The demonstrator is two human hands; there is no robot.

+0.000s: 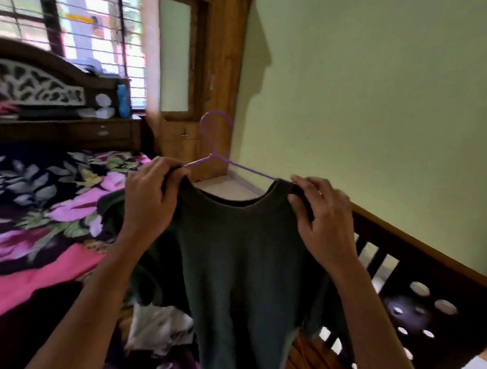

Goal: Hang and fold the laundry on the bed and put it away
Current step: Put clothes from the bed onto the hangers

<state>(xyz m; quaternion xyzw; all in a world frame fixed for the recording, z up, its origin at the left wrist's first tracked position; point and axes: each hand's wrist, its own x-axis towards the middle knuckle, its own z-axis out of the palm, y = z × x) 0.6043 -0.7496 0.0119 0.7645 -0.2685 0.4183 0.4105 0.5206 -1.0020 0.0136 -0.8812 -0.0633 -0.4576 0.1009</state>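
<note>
Dark green knit cloth, judged soft, light and limp, makes up the T-shirt [242, 260]. It is held up in the air over the foot end of the bed [23, 189], with its hem hanging above a heap of unsorted laundry [158, 332]. A thin purple hanger [214, 138] is seen at the collar, its hook standing up above the neckline. The left grip [149, 198] is clenched on one shoulder of the shirt, where the hanger's arm ends. The right grip [323, 220] pinches the other shoulder. The cloth would probably sag or slide off the slim, smooth hanger if released unevenly, so both shoulders are best held while it is seated. Once the shirt is settled, the hook is judged the better place to hold.
</note>
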